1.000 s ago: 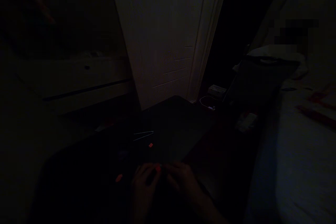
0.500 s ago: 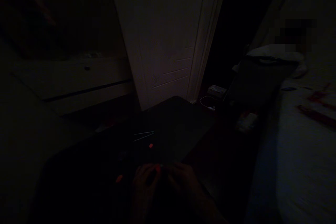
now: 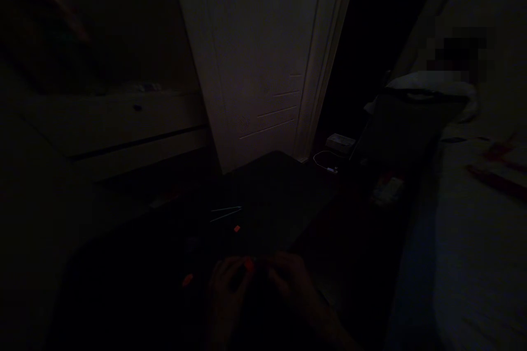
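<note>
The picture is very dark. My left hand [image 3: 228,279] is closed in a pinch around a small red-orange piece [image 3: 248,265], whose kind I cannot make out. Close by on the right, my right hand [image 3: 290,277] has its fingers bent together near the same piece; whatever they hold is lost in shadow. Both hands are above a dark mat-like surface [image 3: 284,197]. Beyond them lies a thin V-shaped metal tool [image 3: 226,213], like tweezers. A small orange piece [image 3: 237,228] rests below it, and another orange piece [image 3: 187,279] is left of my left hand.
A pale door [image 3: 255,55] stands beyond the surface. To the left is a drawer unit [image 3: 135,120]. A white cable [image 3: 319,156] and a box [image 3: 341,141] are on the floor. At right, a bed [image 3: 477,247] bears red items. Further back, a person [image 3: 459,55] is blurred out.
My right hand's fingers have shifted slightly beside the red-orange piece. The left hand stays almost in place, still pinching it. The tool and loose orange pieces have not moved.
</note>
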`<action>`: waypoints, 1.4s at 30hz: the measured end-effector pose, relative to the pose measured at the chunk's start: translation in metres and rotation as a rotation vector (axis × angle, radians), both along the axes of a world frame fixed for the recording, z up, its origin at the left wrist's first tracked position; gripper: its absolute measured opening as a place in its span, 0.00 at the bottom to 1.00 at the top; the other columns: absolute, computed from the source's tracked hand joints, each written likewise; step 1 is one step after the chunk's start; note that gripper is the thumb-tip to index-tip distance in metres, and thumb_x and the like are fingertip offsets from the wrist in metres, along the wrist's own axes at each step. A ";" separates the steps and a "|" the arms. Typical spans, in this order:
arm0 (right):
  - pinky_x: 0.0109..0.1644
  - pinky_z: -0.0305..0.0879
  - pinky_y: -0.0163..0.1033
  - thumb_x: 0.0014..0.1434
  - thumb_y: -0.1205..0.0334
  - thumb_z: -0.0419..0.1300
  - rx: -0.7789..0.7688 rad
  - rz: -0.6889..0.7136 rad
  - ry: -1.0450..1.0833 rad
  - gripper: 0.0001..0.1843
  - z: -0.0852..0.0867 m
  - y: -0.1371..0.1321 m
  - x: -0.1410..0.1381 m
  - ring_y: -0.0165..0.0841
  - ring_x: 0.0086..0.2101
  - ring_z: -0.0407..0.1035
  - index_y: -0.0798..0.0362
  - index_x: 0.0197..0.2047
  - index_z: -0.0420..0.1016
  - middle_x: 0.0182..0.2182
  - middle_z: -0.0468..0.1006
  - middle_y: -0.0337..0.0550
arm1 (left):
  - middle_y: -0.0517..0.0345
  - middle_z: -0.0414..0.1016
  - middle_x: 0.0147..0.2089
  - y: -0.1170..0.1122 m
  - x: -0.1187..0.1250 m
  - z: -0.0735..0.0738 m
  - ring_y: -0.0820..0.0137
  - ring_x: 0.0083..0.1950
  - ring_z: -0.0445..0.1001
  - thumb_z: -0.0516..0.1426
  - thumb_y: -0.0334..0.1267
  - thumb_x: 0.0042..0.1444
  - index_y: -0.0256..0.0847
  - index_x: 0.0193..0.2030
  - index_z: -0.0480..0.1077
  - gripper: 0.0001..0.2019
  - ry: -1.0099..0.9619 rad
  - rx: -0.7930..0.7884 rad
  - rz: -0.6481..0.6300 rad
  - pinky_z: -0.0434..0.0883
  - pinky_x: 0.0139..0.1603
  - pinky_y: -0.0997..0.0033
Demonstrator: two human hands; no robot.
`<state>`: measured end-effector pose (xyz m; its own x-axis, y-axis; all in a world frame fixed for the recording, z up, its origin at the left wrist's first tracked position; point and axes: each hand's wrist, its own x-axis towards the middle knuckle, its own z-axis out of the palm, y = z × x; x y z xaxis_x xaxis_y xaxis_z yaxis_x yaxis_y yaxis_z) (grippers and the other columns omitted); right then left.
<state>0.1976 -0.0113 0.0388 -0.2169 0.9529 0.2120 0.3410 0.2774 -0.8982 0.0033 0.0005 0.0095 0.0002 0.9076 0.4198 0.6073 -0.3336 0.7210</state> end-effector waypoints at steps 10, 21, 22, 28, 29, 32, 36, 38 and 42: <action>0.48 0.75 0.40 0.70 0.57 0.61 -0.091 -0.049 0.112 0.14 -0.020 0.002 -0.007 0.41 0.41 0.82 0.48 0.49 0.89 0.42 0.88 0.47 | 0.52 0.87 0.40 0.000 0.001 -0.001 0.57 0.42 0.84 0.58 0.67 0.63 0.48 0.39 0.85 0.26 -0.020 -0.011 0.024 0.82 0.45 0.54; 0.55 0.77 0.48 0.65 0.44 0.64 -0.163 -0.186 0.237 0.20 -0.017 0.003 -0.007 0.48 0.45 0.83 0.50 0.43 0.91 0.43 0.89 0.50 | 0.54 0.87 0.40 0.000 0.000 -0.003 0.58 0.42 0.85 0.57 0.66 0.65 0.49 0.40 0.85 0.25 0.004 0.044 -0.006 0.83 0.44 0.56; 0.55 0.77 0.48 0.65 0.43 0.64 -0.171 -0.180 0.240 0.21 -0.018 0.005 -0.008 0.48 0.45 0.83 0.50 0.43 0.91 0.43 0.89 0.50 | 0.54 0.87 0.40 0.000 0.000 -0.003 0.58 0.42 0.85 0.57 0.66 0.64 0.49 0.39 0.85 0.25 0.004 0.043 0.002 0.83 0.44 0.55; 0.53 0.77 0.48 0.65 0.46 0.64 -0.197 -0.144 0.247 0.20 -0.018 0.009 -0.013 0.48 0.44 0.84 0.51 0.43 0.91 0.42 0.90 0.52 | 0.54 0.87 0.39 0.000 0.000 0.001 0.59 0.41 0.85 0.57 0.66 0.65 0.49 0.39 0.85 0.25 0.006 0.048 -0.006 0.83 0.43 0.57; 0.53 0.77 0.48 0.65 0.47 0.63 -0.198 -0.128 0.249 0.19 -0.017 0.009 -0.012 0.48 0.44 0.84 0.51 0.43 0.91 0.42 0.90 0.51 | 0.54 0.87 0.39 0.000 0.000 0.002 0.59 0.41 0.85 0.57 0.65 0.64 0.49 0.39 0.85 0.25 0.006 0.052 -0.009 0.83 0.43 0.57; 0.51 0.77 0.46 0.65 0.50 0.63 -0.197 -0.099 0.265 0.17 -0.016 0.009 -0.011 0.46 0.43 0.84 0.51 0.42 0.91 0.41 0.90 0.49 | 0.55 0.87 0.40 0.000 0.000 0.002 0.59 0.41 0.85 0.58 0.65 0.64 0.49 0.39 0.85 0.23 0.002 0.054 -0.010 0.83 0.42 0.58; 0.51 0.77 0.45 0.64 0.50 0.63 -0.199 -0.093 0.294 0.17 -0.018 0.008 -0.008 0.46 0.43 0.84 0.50 0.42 0.91 0.40 0.90 0.48 | 0.55 0.87 0.39 0.000 0.001 0.000 0.59 0.41 0.85 0.58 0.65 0.64 0.50 0.39 0.85 0.24 -0.003 0.047 0.000 0.83 0.42 0.59; 0.50 0.77 0.45 0.64 0.48 0.64 -0.216 -0.092 0.296 0.18 -0.019 0.007 -0.006 0.46 0.42 0.84 0.50 0.41 0.91 0.39 0.90 0.48 | 0.55 0.87 0.39 0.000 0.000 0.000 0.59 0.41 0.85 0.57 0.66 0.64 0.50 0.39 0.85 0.25 0.012 0.056 -0.001 0.83 0.42 0.58; 0.50 0.78 0.44 0.62 0.47 0.65 -0.256 -0.138 0.267 0.17 -0.015 0.005 0.000 0.47 0.42 0.84 0.49 0.39 0.91 0.38 0.90 0.47 | 0.55 0.87 0.39 0.000 -0.001 0.000 0.59 0.41 0.85 0.56 0.65 0.66 0.51 0.39 0.85 0.25 0.066 0.072 -0.030 0.83 0.44 0.57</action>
<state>0.1980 -0.0064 0.0240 -0.0528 0.9986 -0.0046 0.1047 0.0009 -0.9945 0.0022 0.0002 0.0099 0.0571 0.8742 0.4822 0.6414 -0.4022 0.6533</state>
